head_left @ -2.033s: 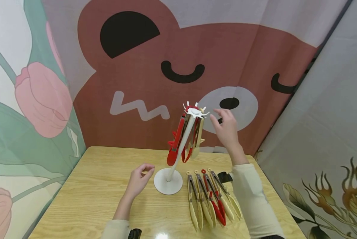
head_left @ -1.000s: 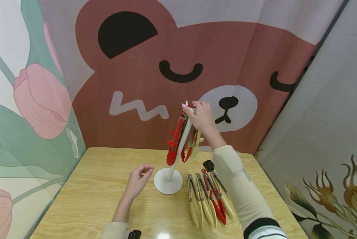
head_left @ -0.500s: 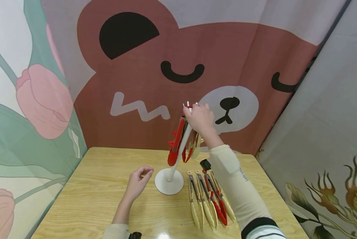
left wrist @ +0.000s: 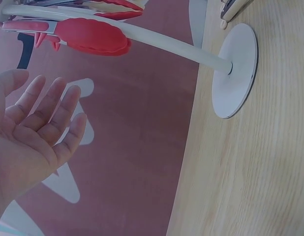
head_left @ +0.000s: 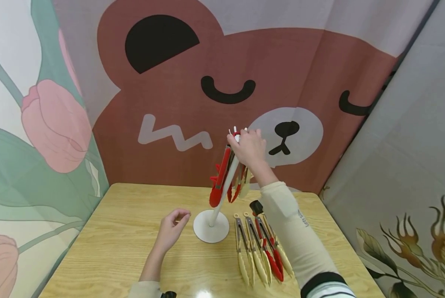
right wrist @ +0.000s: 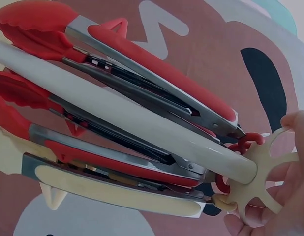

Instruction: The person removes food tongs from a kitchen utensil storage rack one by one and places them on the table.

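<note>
A white hanging stand (head_left: 227, 179) rises from a round base on the table. My right hand (head_left: 249, 147) grips its hooked top (right wrist: 258, 183), thumb on one side and fingers on the other. Red tongs (right wrist: 164, 73), a second red pair (right wrist: 117, 162) and cream-handled tongs (right wrist: 117, 192) hang by their rings from hooks close to that hand. Left of the base, my left hand (head_left: 173, 227) hovers over the table, fingers loosely bent. The left wrist view shows its palm (left wrist: 31, 140) bare, below the hanging red tongs (left wrist: 93, 37).
Right of the base (head_left: 203, 232), several tongs lie side by side on the wooden table (head_left: 107, 248): cream tongs (head_left: 241, 248) and red-tipped tongs (head_left: 274, 265) among them. My right sleeve (head_left: 300, 236) covers part of the row. A bear-print curtain (head_left: 162, 95) hangs behind.
My right hand has moved left, from beside the stand to its hooked top, and taken hold there. Over the last half second it is nearly still. My left hand has hardly moved.
</note>
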